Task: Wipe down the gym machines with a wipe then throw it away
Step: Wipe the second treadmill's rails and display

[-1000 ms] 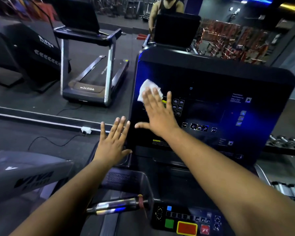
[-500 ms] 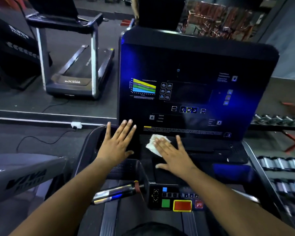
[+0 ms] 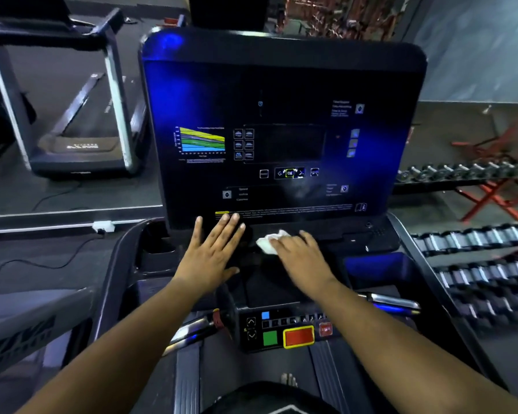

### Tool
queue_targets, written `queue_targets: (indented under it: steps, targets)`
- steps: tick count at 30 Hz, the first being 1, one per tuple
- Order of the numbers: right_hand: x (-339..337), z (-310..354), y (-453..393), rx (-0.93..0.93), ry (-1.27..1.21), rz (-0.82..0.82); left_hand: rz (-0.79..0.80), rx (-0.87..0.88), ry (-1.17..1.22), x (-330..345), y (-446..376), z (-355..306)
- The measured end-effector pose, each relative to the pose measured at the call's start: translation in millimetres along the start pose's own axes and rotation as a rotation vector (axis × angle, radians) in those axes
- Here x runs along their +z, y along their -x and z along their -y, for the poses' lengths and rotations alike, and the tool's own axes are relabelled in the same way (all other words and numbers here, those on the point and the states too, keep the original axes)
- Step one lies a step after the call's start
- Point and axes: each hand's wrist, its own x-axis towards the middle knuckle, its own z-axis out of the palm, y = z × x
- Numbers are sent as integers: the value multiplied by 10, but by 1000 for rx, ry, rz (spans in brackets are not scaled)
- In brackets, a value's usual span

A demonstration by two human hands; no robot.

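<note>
I stand on a treadmill whose tall black console (image 3: 281,85) fills the middle of the view, its screen showing a coloured graph. A crumpled white wipe (image 3: 268,242) lies on the dark ledge just below the screen. My right hand (image 3: 299,255) presses flat on the wipe with straight fingers, covering its right part. My left hand (image 3: 214,252) rests flat on the same ledge just left of the wipe, fingers spread, fingertips at the console's lower edge.
A control panel with green and red buttons (image 3: 284,336) sits below my hands, between two chrome grip bars. Another treadmill (image 3: 72,115) stands at the left. Racks of dumbbells (image 3: 476,264) line the right side. A cable and socket (image 3: 102,226) lie on the floor left.
My right hand slid the wipe down from the upper left of the screen to the ledge below it. My left hand moved right and closer to the wipe.
</note>
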Motion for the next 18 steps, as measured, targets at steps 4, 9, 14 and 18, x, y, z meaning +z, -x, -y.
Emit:
queue_targets:
  steps: [4, 9, 14, 18]
  targets:
    - [-1, -565, 244, 143, -54, 45, 26, -12, 51, 14, 4, -87]
    - [-29, -295, 357, 311, -398, -77, 59, -65, 143, 63, 125, -193]
    - [-91, 637, 211, 9, -654, 397, 169, -85, 270, 218, 505, -293]
    - [-95, 766, 84, -19, -537, 659, 230, -128, 420, 334, 783, -361]
